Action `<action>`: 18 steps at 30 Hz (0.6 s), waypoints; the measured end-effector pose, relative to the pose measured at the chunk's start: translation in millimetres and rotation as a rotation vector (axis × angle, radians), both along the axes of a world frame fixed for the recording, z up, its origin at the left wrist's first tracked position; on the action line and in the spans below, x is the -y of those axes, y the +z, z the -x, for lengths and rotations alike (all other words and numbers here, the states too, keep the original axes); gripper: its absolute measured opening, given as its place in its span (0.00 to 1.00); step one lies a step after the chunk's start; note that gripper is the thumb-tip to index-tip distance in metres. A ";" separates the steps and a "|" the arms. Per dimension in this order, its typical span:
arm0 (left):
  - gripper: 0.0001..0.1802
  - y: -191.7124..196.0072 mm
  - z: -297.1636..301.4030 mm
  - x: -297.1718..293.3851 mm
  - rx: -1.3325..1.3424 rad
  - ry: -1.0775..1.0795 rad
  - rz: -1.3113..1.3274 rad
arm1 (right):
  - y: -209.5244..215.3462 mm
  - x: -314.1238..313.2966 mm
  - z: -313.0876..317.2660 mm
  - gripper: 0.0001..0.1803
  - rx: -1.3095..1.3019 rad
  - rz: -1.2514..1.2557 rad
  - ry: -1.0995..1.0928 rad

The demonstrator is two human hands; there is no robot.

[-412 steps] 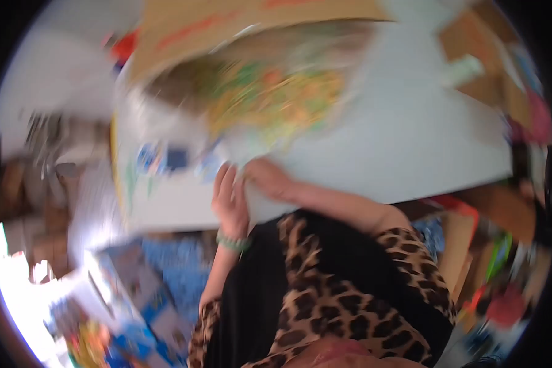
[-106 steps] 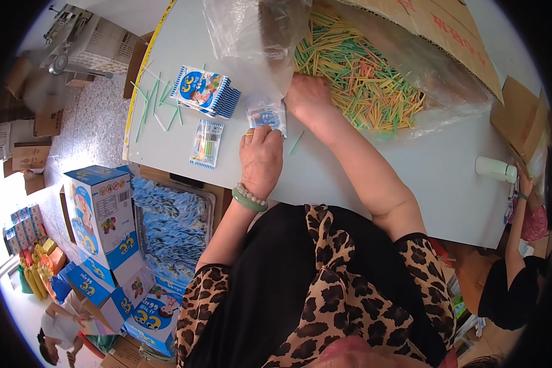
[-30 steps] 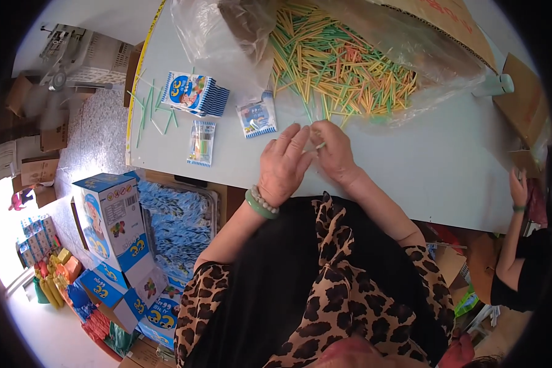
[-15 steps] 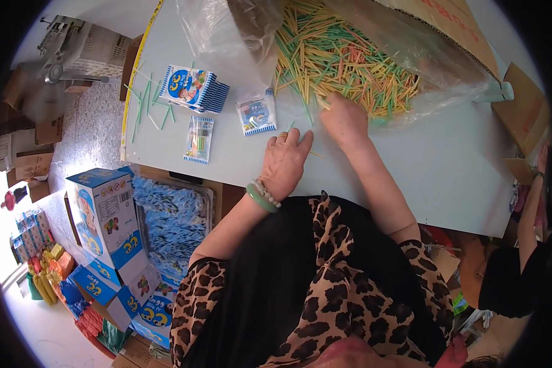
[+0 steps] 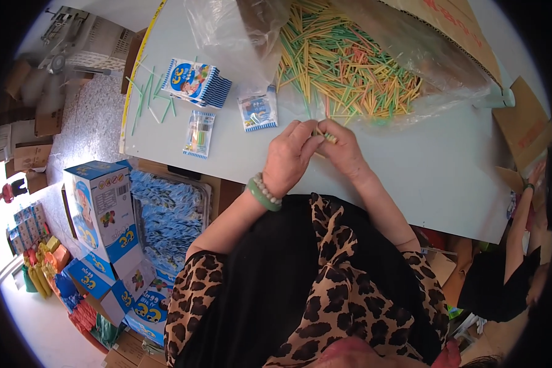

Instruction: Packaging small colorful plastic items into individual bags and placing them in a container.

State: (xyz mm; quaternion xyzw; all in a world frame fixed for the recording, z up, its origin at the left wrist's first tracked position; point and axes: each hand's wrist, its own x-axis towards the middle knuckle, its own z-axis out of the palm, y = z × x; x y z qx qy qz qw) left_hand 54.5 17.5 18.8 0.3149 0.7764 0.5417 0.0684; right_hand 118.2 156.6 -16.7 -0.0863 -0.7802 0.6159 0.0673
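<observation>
Above the near part of the table, my two hands meet. My right hand (image 5: 346,152) is closed around a small bundle of thin straw-like sticks (image 5: 329,137), whose pale ends show between the fingers. The fingers of my left hand (image 5: 286,152) are closed against the same bundle from the other side; how much they grip is partly hidden. Just beyond lies a large heap of yellow, green and pink sticks (image 5: 349,80) on clear plastic sheeting (image 5: 236,37). Left of my hands are a flat blue-and-white packet (image 5: 257,111), a clear-fronted packet with sticks (image 5: 199,134) and a stack of packets (image 5: 193,83).
Loose green sticks (image 5: 150,101) are scattered at the table's (image 5: 435,159) left. A cardboard box (image 5: 454,30) stands behind the heap. Below left, a bin of blue packets (image 5: 168,214) sits beside a printed carton (image 5: 104,208). Another person's arm (image 5: 521,227) shows at right.
My right hand has drawn back from the edge of the heap toward me with sticks in it. My left hand has lifted off the table and joined it.
</observation>
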 end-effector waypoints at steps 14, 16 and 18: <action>0.11 -6.0 7.6 25.2 -0.142 0.190 0.228 | -18.0 19.9 -10.6 0.13 -0.087 -0.066 -0.074; 0.15 -13.7 26.1 32.3 -0.254 0.334 0.380 | -15.1 20.0 -10.0 0.12 -0.020 0.056 -0.139; 0.23 -26.7 38.7 37.8 -0.279 0.559 0.578 | -12.1 16.7 -9.5 0.12 -0.076 -0.026 -0.074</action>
